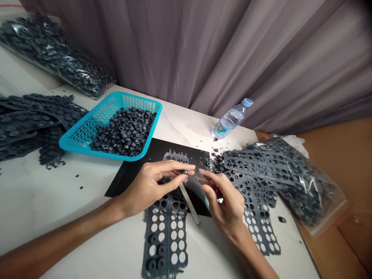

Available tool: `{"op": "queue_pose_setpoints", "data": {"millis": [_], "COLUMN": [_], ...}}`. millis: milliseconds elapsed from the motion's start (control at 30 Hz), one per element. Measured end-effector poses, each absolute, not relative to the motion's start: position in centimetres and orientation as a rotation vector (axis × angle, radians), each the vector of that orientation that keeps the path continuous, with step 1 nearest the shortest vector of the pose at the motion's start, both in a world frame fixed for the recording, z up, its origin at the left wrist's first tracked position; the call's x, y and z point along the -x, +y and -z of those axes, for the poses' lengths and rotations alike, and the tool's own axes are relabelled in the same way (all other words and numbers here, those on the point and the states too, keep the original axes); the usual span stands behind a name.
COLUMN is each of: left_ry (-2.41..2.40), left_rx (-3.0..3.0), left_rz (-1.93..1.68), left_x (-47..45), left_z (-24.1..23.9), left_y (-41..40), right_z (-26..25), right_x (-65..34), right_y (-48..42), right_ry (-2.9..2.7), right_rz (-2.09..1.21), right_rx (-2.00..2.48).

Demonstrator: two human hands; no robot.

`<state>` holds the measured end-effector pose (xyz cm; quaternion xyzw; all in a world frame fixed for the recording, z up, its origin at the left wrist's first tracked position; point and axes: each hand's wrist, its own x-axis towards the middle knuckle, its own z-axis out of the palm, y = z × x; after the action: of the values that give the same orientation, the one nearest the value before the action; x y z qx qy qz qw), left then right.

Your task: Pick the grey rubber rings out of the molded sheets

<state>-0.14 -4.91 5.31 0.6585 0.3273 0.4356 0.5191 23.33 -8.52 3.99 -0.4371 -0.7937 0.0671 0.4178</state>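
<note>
My left hand pinches a small black rubber bushing between thumb and fingers. Close by on the right, my right hand has its fingers curled around a thin metal tool; only its slender tip shows clearly, the rest being hidden in the palm. Beneath both hands lies a black rubber sheet with rows of round holes, several of them still filled with bushings. A flat silver metal strip rests across the sheet's right side and the black mat.
A blue plastic basket of bushings stands at the back left. Behind it lies a full clear bag. More perforated sheets are heaped at left and others at right, beside another bag. A water bottle stands near the curtain.
</note>
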Motion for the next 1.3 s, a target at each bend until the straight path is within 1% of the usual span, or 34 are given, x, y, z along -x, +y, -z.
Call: {"op": "queue_pose_setpoints", "data": {"millis": [167,267,567,1300], "left_ry": [0.752,0.736,0.731,0.738], "left_rx": [-1.435,-1.335,-1.363,-1.532], "left_rz": [-0.978,-0.931,-0.908,-0.939], "left_x": [0.01,-0.01,-0.23,-0.19], "left_z": [-5.01,-5.17,-5.62,-5.56], "left_y": [-5.14,-5.27,-5.3,-5.59], "right_z": [-4.25,-4.22,-4.23,-4.17], "right_x": [-23.2,-23.34,-24.01,-24.06], "right_y": [-8.57,-8.56,-8.24,-8.14], "right_ry": [-2.089,-2.111,-2.186,-2.233], "right_rz": [0.075,0.139,0.213,0.262], "right_rx": [1.028,1.016,0.982,0.92]}}
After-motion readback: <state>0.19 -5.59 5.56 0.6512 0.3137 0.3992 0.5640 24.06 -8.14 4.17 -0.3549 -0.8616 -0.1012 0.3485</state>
